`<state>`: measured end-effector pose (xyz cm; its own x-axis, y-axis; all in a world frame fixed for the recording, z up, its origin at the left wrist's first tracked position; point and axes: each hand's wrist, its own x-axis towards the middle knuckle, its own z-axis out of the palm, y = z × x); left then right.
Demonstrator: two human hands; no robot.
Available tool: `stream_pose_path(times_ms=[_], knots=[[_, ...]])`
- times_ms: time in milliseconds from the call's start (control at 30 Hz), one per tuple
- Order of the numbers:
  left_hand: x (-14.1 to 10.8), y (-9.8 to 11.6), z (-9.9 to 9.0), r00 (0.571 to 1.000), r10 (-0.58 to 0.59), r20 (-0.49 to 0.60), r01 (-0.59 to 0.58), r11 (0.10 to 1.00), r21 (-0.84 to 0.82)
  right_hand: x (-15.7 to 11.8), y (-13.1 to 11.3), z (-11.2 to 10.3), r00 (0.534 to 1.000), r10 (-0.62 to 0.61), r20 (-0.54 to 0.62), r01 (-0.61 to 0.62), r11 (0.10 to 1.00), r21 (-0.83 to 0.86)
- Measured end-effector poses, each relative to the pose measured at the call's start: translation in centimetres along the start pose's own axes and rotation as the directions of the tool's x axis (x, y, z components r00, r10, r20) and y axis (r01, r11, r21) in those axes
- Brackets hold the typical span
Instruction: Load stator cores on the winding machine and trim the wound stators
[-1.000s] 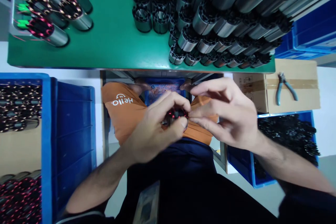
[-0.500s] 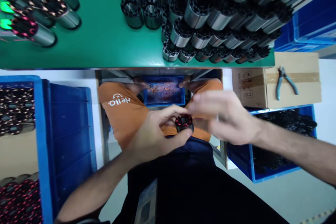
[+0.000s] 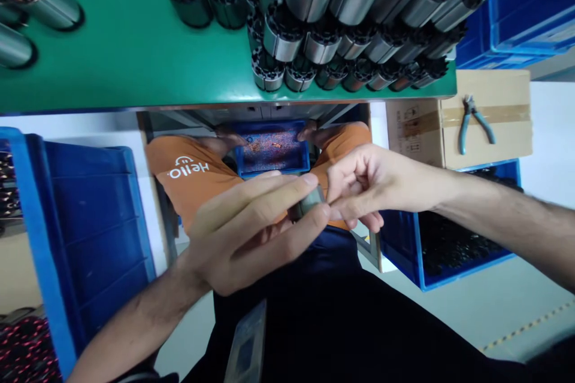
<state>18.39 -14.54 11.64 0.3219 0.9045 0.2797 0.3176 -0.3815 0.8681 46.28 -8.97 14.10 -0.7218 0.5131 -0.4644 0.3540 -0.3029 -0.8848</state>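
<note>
A metal-sided motor stator (image 3: 313, 198) lies on its side over my lap, partly covered by fingers. My left hand (image 3: 251, 221) is closed round it, with fingers along its upper and lower sides. At the stator's right end, my right hand (image 3: 372, 185) has its thumb and forefinger pressed together. Whatever may be in that pinch is too small or hidden to make out. The stator's wound face is out of sight.
Bare stators (image 3: 283, 36) stand stacked on the green bench (image 3: 135, 54), wound stators (image 3: 54, 6) at its left. Blue bins (image 3: 94, 209) flank me. Pliers (image 3: 484, 125) lie on a cardboard box (image 3: 512, 143). Below the bench is a blue tray (image 3: 272, 172) of scraps.
The stator has turned from its red-wound face showing to its metal side showing. My right hand has gone from a blurred motion to a pinch at its end. The view has shifted rightward.
</note>
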Motion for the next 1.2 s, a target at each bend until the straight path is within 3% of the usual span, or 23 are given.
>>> stream_pose_path(times_ms=[100,200,267,300,367,433,467,533,600,667,733,800,867,933,1000,1067,1100,1133,1200], knots=[[0.4,-0.1,0.6,1.000,0.005,-0.018,-0.005,1.000,0.030,-1.0,-1.6,0.0,0.973,-0.171,-0.157,0.105,0.927,-0.359],[0.4,-1.0,0.8,0.997,0.069,-0.028,-0.068,0.997,0.048,-2.2,-3.1,-1.2,0.937,-0.277,-0.210,0.137,0.850,-0.509],[0.3,-1.7,0.7,0.987,0.159,-0.031,-0.157,0.985,0.065,-2.3,-3.5,-2.3,0.934,-0.269,-0.237,0.148,0.891,-0.429],[0.2,-2.0,0.6,0.976,0.213,-0.036,-0.210,0.974,0.086,-2.2,-3.4,-2.7,0.952,-0.201,-0.229,0.125,0.943,-0.310],[0.1,-2.3,0.5,0.939,0.339,-0.057,-0.326,0.931,0.164,-1.5,-2.9,-3.0,0.995,0.010,-0.099,-0.014,0.999,-0.034],[0.0,-2.3,0.4,0.883,0.470,-0.014,-0.448,0.849,0.280,-0.7,-2.1,-2.5,0.979,0.178,0.097,-0.191,0.972,0.139],[0.1,-2.2,0.4,0.845,0.534,0.026,-0.513,0.795,0.323,-0.4,-1.7,-2.1,0.963,0.212,0.165,-0.238,0.958,0.161],[0.1,-2.0,0.5,0.811,0.581,0.072,-0.565,0.744,0.357,-0.2,-1.1,-1.0,0.985,0.126,0.116,-0.132,0.990,0.050],[0.1,-1.8,0.7,0.893,0.447,0.052,-0.442,0.851,0.282,-0.6,-1.1,-0.3,0.998,-0.050,-0.044,0.040,0.978,-0.204],[0.1,-1.6,0.9,0.984,0.163,0.069,-0.170,0.978,0.119,-1.5,-1.7,-0.2,0.970,-0.189,-0.154,0.111,0.904,-0.412],[0.1,-1.6,1.0,0.996,0.005,0.092,-0.006,1.000,0.011,-2.4,-2.6,-0.8,0.942,-0.266,-0.204,0.136,0.861,-0.491],[0.2,-1.8,0.9,0.998,0.064,0.016,-0.065,0.998,0.028,-2.9,-3.4,-1.8,0.936,-0.267,-0.230,0.143,0.883,-0.446],[0.1,-2.1,0.8,0.974,0.214,-0.076,-0.203,0.971,0.127,-2.6,-3.7,-2.7,0.976,-0.109,-0.190,0.069,0.976,-0.204],[0.1,-2.3,0.7,0.926,0.366,-0.098,-0.339,0.916,0.216,-1.9,-3.2,-2.9,0.993,0.114,-0.043,-0.110,0.991,0.081],[0.0,-2.3,0.5,0.878,0.477,-0.045,-0.444,0.846,0.293,-1.2,-2.3,-2.4,0.960,0.253,0.120,-0.273,0.939,0.209],[0.1,-2.0,0.4,0.848,0.529,0.028,-0.506,0.794,0.335,-0.9,-1.6,-1.4,0.955,0.252,0.156,-0.278,0.945,0.171],[0.1,-1.9,0.3,0.859,0.510,0.049,-0.495,0.800,0.339,-1.1,-1.4,-0.9,0.976,0.196,0.096,-0.203,0.977,0.068],[0.2,-1.7,0.3,0.890,0.453,0.062,-0.447,0.835,0.321,-1.3,-1.4,-0.4,0.994,0.107,-0.004,-0.107,0.990,-0.089],[0.3,-1.4,0.3,0.963,0.255,0.085,-0.267,0.942,0.204,-2.2,-2.0,0.1,0.981,-0.100,-0.169,0.019,0.904,-0.427]])
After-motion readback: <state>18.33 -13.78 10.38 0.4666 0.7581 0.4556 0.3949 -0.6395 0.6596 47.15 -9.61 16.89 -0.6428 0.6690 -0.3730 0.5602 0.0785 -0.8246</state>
